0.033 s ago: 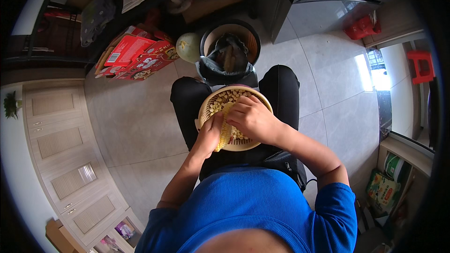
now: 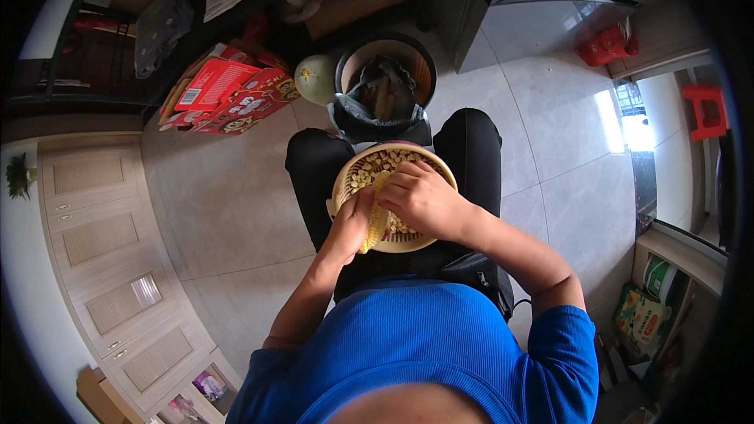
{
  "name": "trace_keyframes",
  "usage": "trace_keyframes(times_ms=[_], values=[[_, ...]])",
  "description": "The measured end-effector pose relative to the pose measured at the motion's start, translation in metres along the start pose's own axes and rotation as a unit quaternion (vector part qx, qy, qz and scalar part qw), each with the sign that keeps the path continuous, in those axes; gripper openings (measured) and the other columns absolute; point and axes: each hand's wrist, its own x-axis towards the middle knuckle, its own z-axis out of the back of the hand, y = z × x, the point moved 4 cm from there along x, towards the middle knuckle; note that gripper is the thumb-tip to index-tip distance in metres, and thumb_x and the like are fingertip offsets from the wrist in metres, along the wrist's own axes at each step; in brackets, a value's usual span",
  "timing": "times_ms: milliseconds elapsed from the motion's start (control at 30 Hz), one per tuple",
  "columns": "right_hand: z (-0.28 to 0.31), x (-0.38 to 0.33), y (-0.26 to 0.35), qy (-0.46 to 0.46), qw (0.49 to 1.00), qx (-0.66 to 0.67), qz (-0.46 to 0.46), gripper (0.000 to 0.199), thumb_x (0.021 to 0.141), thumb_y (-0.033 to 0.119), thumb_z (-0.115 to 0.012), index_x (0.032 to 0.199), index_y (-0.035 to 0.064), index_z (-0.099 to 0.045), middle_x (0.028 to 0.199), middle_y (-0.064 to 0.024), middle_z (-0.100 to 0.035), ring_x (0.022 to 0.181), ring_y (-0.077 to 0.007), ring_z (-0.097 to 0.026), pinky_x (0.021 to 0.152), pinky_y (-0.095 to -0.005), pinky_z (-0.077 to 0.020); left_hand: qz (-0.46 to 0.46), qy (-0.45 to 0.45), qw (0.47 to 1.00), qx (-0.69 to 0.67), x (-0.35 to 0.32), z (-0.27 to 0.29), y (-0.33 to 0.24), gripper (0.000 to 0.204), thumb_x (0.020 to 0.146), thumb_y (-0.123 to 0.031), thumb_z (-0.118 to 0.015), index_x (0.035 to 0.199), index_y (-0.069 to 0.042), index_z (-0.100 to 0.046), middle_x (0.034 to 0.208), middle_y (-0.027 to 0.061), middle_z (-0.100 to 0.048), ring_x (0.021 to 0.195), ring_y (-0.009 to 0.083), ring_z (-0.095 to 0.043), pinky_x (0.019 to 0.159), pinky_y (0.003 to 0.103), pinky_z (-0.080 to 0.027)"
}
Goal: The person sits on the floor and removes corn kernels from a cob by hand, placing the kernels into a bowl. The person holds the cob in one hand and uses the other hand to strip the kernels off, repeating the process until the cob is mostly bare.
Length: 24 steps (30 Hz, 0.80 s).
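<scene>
An ear of corn point(image 2: 377, 225), pale yellow with part of its rows bare, slants over a cream plastic basket point(image 2: 339, 198) on my lap. My left hand point(image 2: 353, 228) is closed round its near part. Curled over the upper part of the ear, my right hand point(image 2: 424, 198) presses its fingers and thumb against the rows; the fingertips are partly hidden. Loose corn kernels point(image 2: 383, 162) lie in the slatted basket beneath both hands.
Just beyond my knees stands a bin point(image 2: 428, 71) with a dark liner and husk-like scraps. Left of it are a pale round melon point(image 2: 315, 80) and flattened red cartons point(image 2: 228, 98). Pale cabinets point(image 2: 102, 243) line the left; a red stool point(image 2: 704, 111) stands far right.
</scene>
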Motion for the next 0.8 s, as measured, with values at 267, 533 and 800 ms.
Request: trace_keyframes(times_ms=[267, 533, 800], values=[[-0.003, -0.002, 0.003, -0.018, 0.999, 0.049, 0.015, 0.016, 0.078, 0.007, -0.06, 0.09, -0.0036, -0.057, 0.082, -0.0151, -0.057, 0.079, -0.0307, -0.058, 0.076, -0.0369, -0.048, 0.068, 0.098, 0.974, -0.195, -0.006, -0.008, -0.014, 0.032, 0.097, -0.029, -0.038, 0.111, -0.002, -0.05, 0.086, 0.0085, -0.059, 0.064, 0.0164, -0.06, 0.05, 0.029, -0.052], [0.009, -0.013, 0.003, -0.083, 0.987, 0.139, -0.005, 0.019, 0.077, 0.001, -0.062, 0.093, -0.0015, -0.053, 0.086, -0.0136, -0.053, 0.079, -0.0296, -0.055, 0.07, -0.0357, -0.0472, 0.102, 0.199, 0.915, -0.336, -0.005, -0.01, -0.013, 0.037, 0.095, -0.034, -0.039, 0.111, -0.004, -0.051, 0.085, 0.0092, -0.059, 0.067, 0.0192, -0.06, 0.05, 0.03, -0.049], [-0.006, -0.031, -0.001, -0.06, 0.997, 0.021, -0.046, 0.018, 0.073, 0.002, -0.063, 0.089, 0.0015, -0.055, 0.091, -0.0119, -0.056, 0.085, -0.0285, -0.055, 0.079, -0.0364, -0.0455, 0.006, 0.115, 0.975, -0.192, -0.006, 0.007, -0.028, 0.046, 0.096, -0.041, -0.034, 0.111, 0.0, -0.051, 0.084, 0.0118, -0.059, 0.064, 0.0184, -0.057, 0.056, 0.03, -0.046]])
